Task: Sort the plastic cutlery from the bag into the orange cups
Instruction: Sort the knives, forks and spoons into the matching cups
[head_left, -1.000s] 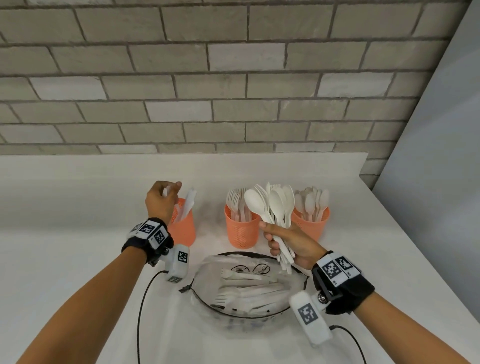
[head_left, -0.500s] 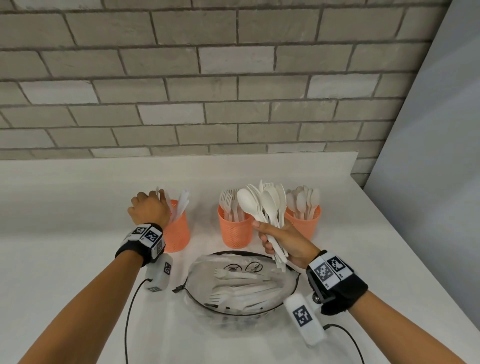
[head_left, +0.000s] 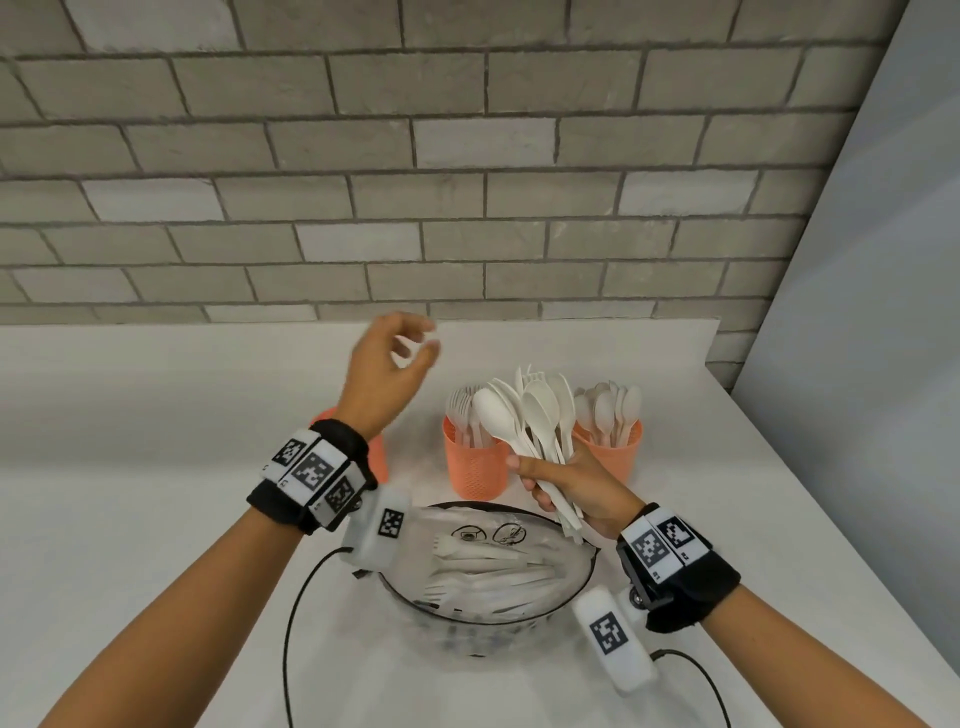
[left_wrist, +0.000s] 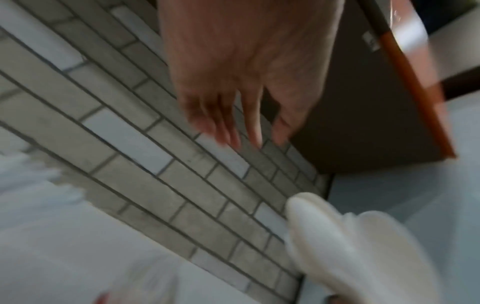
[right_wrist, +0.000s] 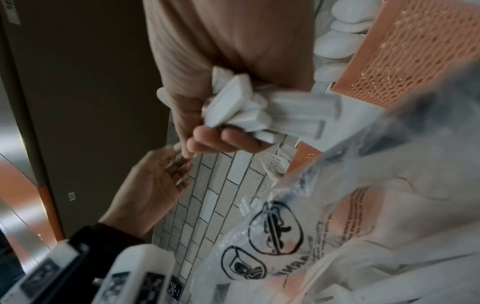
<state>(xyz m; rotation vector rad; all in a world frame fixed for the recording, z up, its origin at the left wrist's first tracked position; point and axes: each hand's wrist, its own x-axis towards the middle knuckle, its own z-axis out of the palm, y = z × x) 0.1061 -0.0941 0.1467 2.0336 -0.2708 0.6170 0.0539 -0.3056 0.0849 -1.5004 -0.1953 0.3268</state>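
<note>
Item: plastic cutlery, white, part sorted, on a white counter (head_left: 156, 519) against a grey brick wall (head_left: 467, 182).

Right hand (head_left: 576, 488) — fingers curled round the handles of a mixed bunch of cutlery (head_left: 530, 415), spoon bowls and a few fork tines fanned upward, held above the bag (head_left: 493, 566). The right wrist view shows the handle ends (right_wrist: 241, 107) bunched in the fist.

Left hand (head_left: 384, 374) — raised above the counter, fingers loosely spread and holding nothing, just left of the bunch; blurred in its own wrist view.

Bag — clear plastic with printed warning symbols, lying open in front of the cups, more cutlery (head_left: 488, 571) inside.

Cups — three, orange, in a row. Middle cup (head_left: 475, 462) holds forks; right cup (head_left: 613, 447) holds spoons; left cup (head_left: 379, 457) is mostly hidden behind the left wrist, contents not visible.

Step in hand, as judged: the free hand picks one piece from the bunch for its matching cup. Advice: pinch a single piece near its head, where the type reads plainly, and draw it straight up while the right hand eases its grip only slightly, lest neighbours slide out. Lower it handle first, so it stands with its kind and the light cup is not tipped.
</note>
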